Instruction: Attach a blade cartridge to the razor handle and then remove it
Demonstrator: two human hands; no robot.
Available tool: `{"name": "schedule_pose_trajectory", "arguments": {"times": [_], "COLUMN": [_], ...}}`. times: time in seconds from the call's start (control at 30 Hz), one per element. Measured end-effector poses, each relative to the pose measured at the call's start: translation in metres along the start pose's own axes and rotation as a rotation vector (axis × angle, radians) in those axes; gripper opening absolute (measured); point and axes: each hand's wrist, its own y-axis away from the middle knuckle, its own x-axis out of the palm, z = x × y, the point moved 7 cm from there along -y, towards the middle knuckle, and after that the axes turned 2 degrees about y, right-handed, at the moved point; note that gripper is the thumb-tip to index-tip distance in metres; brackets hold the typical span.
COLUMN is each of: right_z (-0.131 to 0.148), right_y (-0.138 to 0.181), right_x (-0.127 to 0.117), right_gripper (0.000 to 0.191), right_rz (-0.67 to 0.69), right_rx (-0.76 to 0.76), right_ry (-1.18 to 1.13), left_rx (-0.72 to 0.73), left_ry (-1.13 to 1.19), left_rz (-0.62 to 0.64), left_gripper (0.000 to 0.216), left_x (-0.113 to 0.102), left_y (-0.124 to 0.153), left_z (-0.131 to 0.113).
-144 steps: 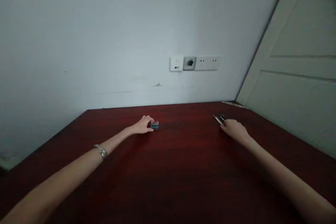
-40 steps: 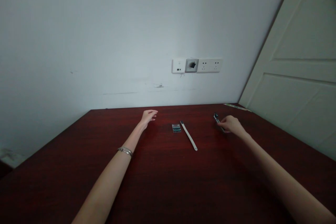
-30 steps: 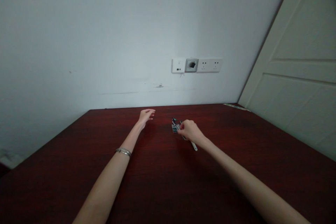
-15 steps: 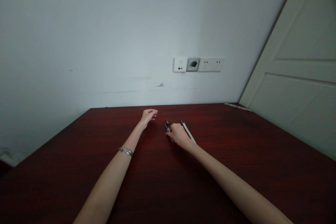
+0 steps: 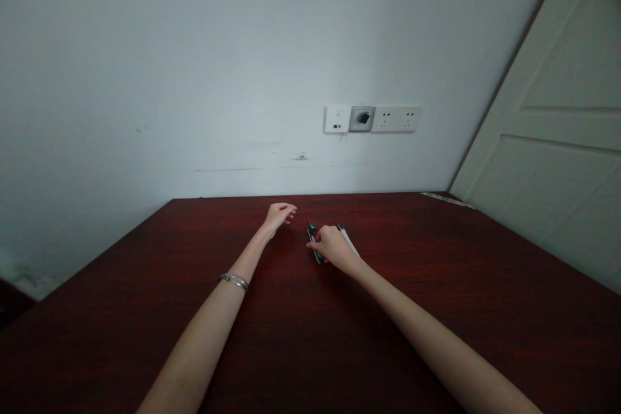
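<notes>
My right hand (image 5: 331, 246) rests on the dark red table (image 5: 310, 336) near its far middle, fingers closed round a small dark razor-like handle (image 5: 313, 240) with a black head. A white stick-like handle (image 5: 346, 237) lies just right of that hand, partly under it. The small blue-green cartridge box seen earlier is hidden behind the hand. My left hand (image 5: 280, 214) lies on the table a little to the left, fingers loosely curled and apart, holding nothing. A metal bracelet (image 5: 234, 281) circles my left wrist.
A white wall stands right behind the table's far edge, with a strip of sockets and a switch (image 5: 372, 119). A pale door (image 5: 557, 142) rises at the right. A thin pale strip (image 5: 446, 199) lies at the table's far right corner.
My right hand carried the dark handle from the far right of the table to the middle, beside the cartridge box and white handle, and now covers the box. My left hand let go of the box earlier.
</notes>
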Motion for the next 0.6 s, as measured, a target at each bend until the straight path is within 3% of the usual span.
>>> {"name": "schedule_pose_trajectory", "arguments": {"times": [0.13, 0.3, 0.4, 0.53, 0.6], "right_z": [-0.018, -0.067, -0.089, -0.103, -0.106], "right_y": [-0.003, -0.005, -0.002, 0.002, 0.002], "right_x": [-0.023, -0.062, -0.059, -0.037, -0.028], "right_gripper": [0.04, 0.018, 0.023, 0.028, 0.029], "right_rz": [-0.009, -0.148, -0.082, 0.043, 0.079], "right_rx": [0.001, 0.12, 0.148, 0.175, 0.187], "right_ry": [-0.08, 0.017, 0.02, -0.069, -0.124], "left_rx": [-0.028, -0.078, -0.094, -0.071, -0.05], "left_ry": [-0.131, -0.348, -0.47, -0.69, -0.774], "left_rz": [0.027, 0.168, 0.277, 0.534, 0.548], "left_gripper": [0.024, 0.017, 0.022, 0.03, 0.031], "left_x": [-0.003, -0.002, 0.011, 0.048, 0.061], "left_y": [0.0, 0.006, 0.018, 0.044, 0.052], "left_z": [-0.005, -0.02, -0.03, -0.035, -0.036]}}
